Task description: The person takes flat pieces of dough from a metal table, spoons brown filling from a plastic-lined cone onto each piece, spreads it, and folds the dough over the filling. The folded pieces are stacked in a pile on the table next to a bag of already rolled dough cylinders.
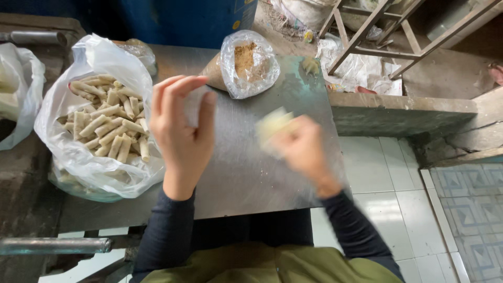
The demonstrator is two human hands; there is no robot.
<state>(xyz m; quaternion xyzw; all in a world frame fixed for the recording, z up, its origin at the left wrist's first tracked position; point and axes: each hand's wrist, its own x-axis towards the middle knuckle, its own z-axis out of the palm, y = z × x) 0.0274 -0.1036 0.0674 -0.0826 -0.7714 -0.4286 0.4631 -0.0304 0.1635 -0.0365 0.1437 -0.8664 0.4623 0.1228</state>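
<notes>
Hands: two | left hand (181,128) grip open | right hand (301,149) grip holds one pale wrapper (272,126) | bags: three

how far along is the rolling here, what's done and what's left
Done: a heap of finished rolls fills the plastic bag on the left. In hand: the right hand, blurred with motion, holds a pale wrapper over the metal board; the left hand hovers open. Left: brown filling remains in the small clear bag, so more rolls seem possible.

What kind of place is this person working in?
Probably a small, informal food-making workshop: a bare metal worktable, a clear plastic bag of pale rolled pastry sticks, a smaller bag of brown crumbly filling, rough concrete around.
</notes>
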